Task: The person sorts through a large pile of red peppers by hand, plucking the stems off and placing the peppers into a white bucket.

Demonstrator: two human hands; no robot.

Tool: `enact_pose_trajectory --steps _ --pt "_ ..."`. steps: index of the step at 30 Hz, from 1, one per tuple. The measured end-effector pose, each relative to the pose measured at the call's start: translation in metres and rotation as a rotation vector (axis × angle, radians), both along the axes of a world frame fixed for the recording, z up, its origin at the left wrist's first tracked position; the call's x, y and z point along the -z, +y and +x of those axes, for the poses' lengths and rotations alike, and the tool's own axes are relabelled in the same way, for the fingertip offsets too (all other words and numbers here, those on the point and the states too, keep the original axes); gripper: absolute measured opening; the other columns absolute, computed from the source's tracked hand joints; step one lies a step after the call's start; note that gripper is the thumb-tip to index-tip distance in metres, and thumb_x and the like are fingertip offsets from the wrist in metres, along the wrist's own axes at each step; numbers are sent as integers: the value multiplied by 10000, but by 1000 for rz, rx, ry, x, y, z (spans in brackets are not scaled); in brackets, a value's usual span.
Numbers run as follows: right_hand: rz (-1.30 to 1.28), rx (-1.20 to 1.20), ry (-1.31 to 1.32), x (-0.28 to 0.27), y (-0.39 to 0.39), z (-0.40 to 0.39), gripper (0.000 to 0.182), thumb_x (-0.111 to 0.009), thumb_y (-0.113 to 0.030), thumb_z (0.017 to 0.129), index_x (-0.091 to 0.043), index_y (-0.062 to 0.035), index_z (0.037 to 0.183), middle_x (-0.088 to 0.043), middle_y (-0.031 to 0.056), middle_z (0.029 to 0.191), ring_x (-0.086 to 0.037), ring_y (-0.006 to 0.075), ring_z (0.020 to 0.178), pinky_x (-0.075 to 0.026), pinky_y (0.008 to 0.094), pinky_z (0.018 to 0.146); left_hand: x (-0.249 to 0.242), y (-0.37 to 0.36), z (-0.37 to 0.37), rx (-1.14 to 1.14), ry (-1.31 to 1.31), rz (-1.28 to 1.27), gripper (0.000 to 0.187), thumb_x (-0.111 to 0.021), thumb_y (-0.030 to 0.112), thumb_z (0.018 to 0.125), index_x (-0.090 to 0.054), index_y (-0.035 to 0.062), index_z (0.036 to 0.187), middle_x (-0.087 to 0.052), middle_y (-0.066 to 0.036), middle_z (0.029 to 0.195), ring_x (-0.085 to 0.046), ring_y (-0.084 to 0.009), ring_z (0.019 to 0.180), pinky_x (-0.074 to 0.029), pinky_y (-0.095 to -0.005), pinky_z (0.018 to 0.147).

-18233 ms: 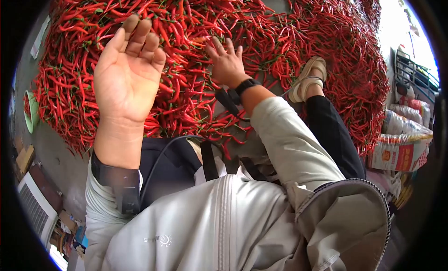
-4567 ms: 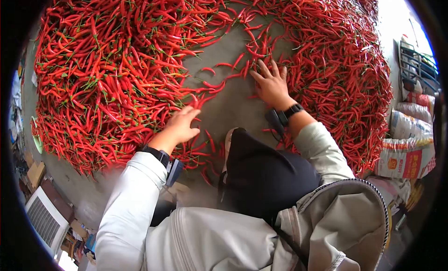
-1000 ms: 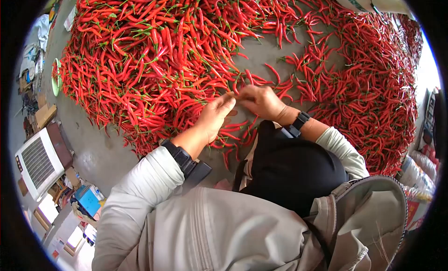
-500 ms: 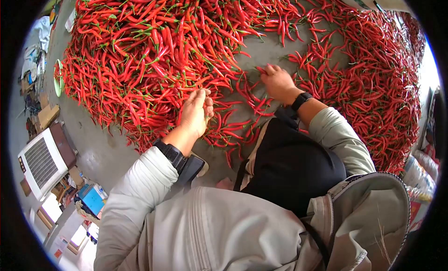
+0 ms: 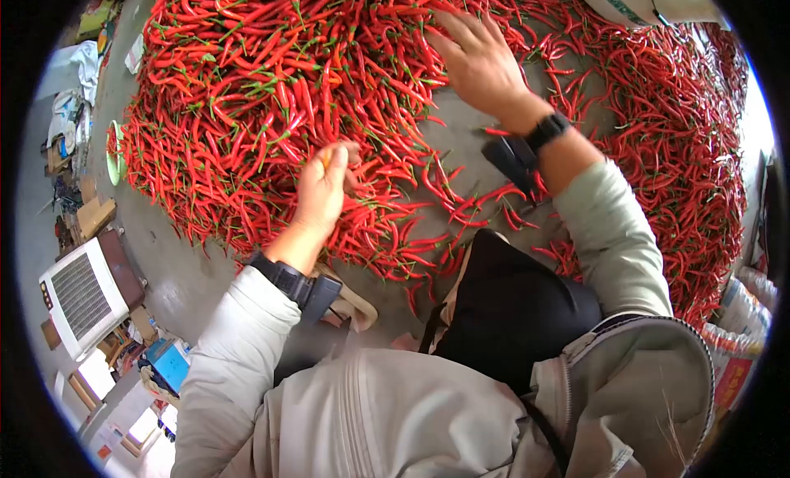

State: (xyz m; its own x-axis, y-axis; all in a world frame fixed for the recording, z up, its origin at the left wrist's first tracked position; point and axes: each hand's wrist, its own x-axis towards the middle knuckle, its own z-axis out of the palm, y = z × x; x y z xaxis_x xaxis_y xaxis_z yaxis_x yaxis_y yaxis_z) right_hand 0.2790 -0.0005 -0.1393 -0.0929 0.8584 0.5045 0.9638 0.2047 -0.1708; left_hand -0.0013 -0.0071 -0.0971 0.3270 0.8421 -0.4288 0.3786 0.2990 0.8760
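A large heap of red chili peppers (image 5: pixel 247 107) with green stems fills the floor before me. My left hand (image 5: pixel 322 186) is at the near side of this heap, thumb and fingers closed together. A small orange-red bit shows by the thumb, but what the fingers hold is hidden. My right hand (image 5: pixel 484 70) reaches over the heap's right edge with its fingers apart, fingertips at the chili peppers there. No pepper shows in that hand. Both wrists wear black bands with a dark block attached.
Another broad spread of chili peppers (image 5: pixel 675 149) lies to the right, with a white sack (image 5: pixel 646 4) above it. On the left are a green-rimmed basin (image 5: pixel 116 153), a white air cooler (image 5: pixel 85 297) and a blue box (image 5: pixel 167 364). Printed sacks (image 5: pixel 736 363) stand at the lower right.
My right hand has moved up and forward from the loose peppers onto the heap's edge, its fingers spreading. The left hand has shifted slightly left, still closed.
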Motion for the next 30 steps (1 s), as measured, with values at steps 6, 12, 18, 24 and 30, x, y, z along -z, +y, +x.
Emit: enact_pose_trajectory --steps 6,12,18,24,30 --pt "-265 34 61 10 54 14 581 -613 -181 711 -420 -239 1256 -300 72 1370 -323 373 1219 -386 560 904 -28 85 6 18 172 442 311 -445 281 926 -588 12 983 -568 -15 743 -519 -71 606 -441 -214 587" --pt "-469 -4 138 35 -5 1 513 -543 -71 714 -453 -200 1202 -473 81 1149 -464 349 1035 -485 404 785 0 131 -8 -83 326 322 318 -492 294 900 -570 -8 837 -533 -28 619 -505 -94 490 -441 -233 467" --pt "-954 -129 56 55 -77 15 447 -507 -94 706 -546 -185 1142 -444 90 1243 -483 341 1065 -481 405 788 2 140 -14 -81 220 212 298 -520 323 887 -550 49 772 -429 32 547 -377 -44 442 -293 -190 404" --pt "-559 143 116 16 -37 35 260 -577 -204 731 -578 -82 961 -593 115 811 -579 291 790 -477 409 646 5 141 -19 -74 212 188 298 -498 352 894 -552 71 810 -416 50 552 -361 -34 459 -286 -186 423" --pt "-181 121 315 24 69 71 681 -685 -299 654 -413 -104 1247 -428 134 1275 -391 316 1186 -356 464 940 9 139 -15 -104 219 206 298 -497 369 893 -537 84 816 -409 52 559 -350 -32 454 -267 -179 417"
